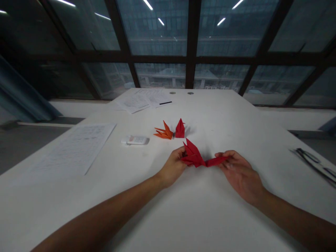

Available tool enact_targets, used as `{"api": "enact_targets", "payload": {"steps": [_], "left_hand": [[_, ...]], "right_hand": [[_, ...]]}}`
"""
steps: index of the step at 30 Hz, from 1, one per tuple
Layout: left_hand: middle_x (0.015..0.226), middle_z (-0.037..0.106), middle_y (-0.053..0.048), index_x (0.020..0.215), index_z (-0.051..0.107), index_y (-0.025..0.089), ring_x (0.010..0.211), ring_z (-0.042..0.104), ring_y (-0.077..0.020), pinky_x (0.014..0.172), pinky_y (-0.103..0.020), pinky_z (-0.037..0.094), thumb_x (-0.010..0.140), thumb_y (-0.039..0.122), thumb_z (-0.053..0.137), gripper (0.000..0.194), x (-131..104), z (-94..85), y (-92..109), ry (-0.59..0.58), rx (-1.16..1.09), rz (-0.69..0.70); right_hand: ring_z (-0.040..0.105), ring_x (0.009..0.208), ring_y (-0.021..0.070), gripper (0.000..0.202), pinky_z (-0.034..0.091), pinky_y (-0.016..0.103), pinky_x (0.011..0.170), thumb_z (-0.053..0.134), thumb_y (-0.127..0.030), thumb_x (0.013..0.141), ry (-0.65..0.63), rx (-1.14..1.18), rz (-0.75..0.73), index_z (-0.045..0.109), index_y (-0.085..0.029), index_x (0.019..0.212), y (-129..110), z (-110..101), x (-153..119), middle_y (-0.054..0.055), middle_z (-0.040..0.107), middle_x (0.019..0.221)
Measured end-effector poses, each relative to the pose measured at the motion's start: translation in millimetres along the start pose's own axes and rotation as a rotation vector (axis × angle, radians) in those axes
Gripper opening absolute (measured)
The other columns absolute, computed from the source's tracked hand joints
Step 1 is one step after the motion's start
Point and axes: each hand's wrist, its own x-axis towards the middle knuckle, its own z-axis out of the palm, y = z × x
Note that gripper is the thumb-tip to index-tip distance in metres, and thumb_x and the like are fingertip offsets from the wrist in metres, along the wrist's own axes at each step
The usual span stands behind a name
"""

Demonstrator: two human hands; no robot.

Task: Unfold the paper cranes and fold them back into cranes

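Note:
My left hand [175,164] pinches the left side of a red folded-paper piece [193,156] whose pointed flaps fan upward. From its low middle, a narrow red strip of folded paper reaches rightward to my right hand [243,175], whose fingers are closed on the tip. Whether the strip is one sheet with the fan or a second piece meeting it, I cannot tell. Just beyond my left hand, an orange folded-paper piece [165,132] with spiky points lies on the table, and a smaller red folded-paper piece [180,129] stands upright beside it.
On the white table [236,119], a white remote-like device [135,140] lies left of the paper pieces. A printed sheet [76,150] is farther left; several papers [139,99] and a black pen [165,103] lie at the back. Eyeglasses [315,162] rest near the right edge.

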Motion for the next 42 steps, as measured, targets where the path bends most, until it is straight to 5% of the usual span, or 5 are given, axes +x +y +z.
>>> {"api": "enact_targets", "payload": {"steps": [9,16,20,25,42], "left_hand": [[0.086,0.071,-0.005,0.092,0.068,0.013,0.074,0.062,-0.0136,0.072,-0.027,0.047,0.082,0.035,0.080,0.028,-7,11.6,10,-0.193,0.005,-0.144],[0.077,0.069,-0.001,0.102,0.058,0.016,0.060,0.060,-0.0104,0.058,-0.022,0.046,0.085,0.034,0.078,0.032,-10,13.7,7,-0.178,0.074,-0.151],[0.075,0.068,0.001,0.102,0.057,0.017,0.057,0.058,-0.0090,0.055,-0.020,0.045,0.086,0.030,0.075,0.027,-12,15.1,10,-0.152,0.102,-0.155],[0.083,0.067,-0.002,0.103,0.059,0.016,0.063,0.062,-0.0108,0.059,-0.023,0.050,0.084,0.035,0.079,0.034,-12,9.9,13,-0.212,0.067,-0.126],[0.105,0.068,-0.008,0.119,0.060,0.016,0.083,0.061,-0.0148,0.076,-0.030,0.047,0.080,0.039,0.086,0.052,-10,2.2,9,-0.334,0.182,-0.118]], "right_hand": [[0.069,0.101,0.0194,0.069,0.058,0.038,0.088,0.088,-0.026,0.077,-0.066,-0.159,0.011,0.052,-0.037,0.134,12,5,-10,0.007,0.058,0.145],[0.065,0.115,0.0232,0.011,0.054,0.036,0.097,0.069,-0.036,0.095,-0.235,-0.525,-0.132,0.067,-0.026,0.097,12,9,-14,0.008,0.062,0.130],[0.061,0.119,0.0249,0.021,0.049,0.038,0.102,0.054,-0.038,0.104,-0.361,-0.722,-0.219,0.071,-0.026,0.102,4,9,-15,0.009,0.065,0.122],[0.059,0.120,0.0261,0.015,0.047,0.039,0.104,0.065,-0.038,0.098,-0.362,-0.789,-0.232,0.071,-0.025,0.101,2,11,-17,0.009,0.062,0.125],[0.056,0.078,0.0165,0.026,0.045,0.032,0.076,0.061,-0.046,0.101,-0.271,-0.472,0.065,0.067,-0.021,0.096,9,-2,-3,0.001,0.063,0.083]]}}
